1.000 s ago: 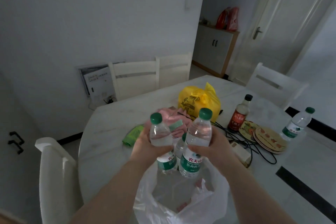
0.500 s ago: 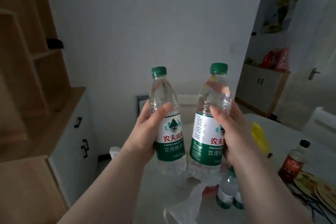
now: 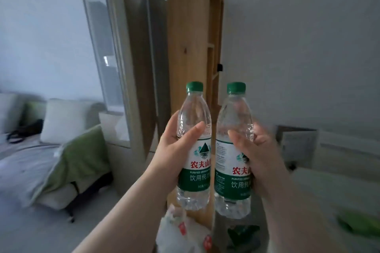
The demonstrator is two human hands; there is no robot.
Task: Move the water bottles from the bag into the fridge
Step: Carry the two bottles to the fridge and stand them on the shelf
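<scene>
Two clear water bottles with green caps and green-and-white labels stand upright side by side in front of me. My left hand (image 3: 176, 150) grips the left bottle (image 3: 194, 170) around its middle. My right hand (image 3: 259, 156) holds the right bottle (image 3: 232, 176) the same way. Below them the crumpled top of the white plastic bag (image 3: 174, 232) shows at the bottom edge. No fridge can be made out.
A wooden cabinet panel (image 3: 189, 37) rises straight ahead behind the bottles. A sofa with a green blanket (image 3: 80, 158) and pale cushions is at the left, with a glass door frame (image 3: 115, 63) beside it. A grey wall fills the right side.
The view has swung left, away from the dining table towards the sofa and wooden cabinet. Both hands lifted the bottles out of the bag and still carry them upright.
</scene>
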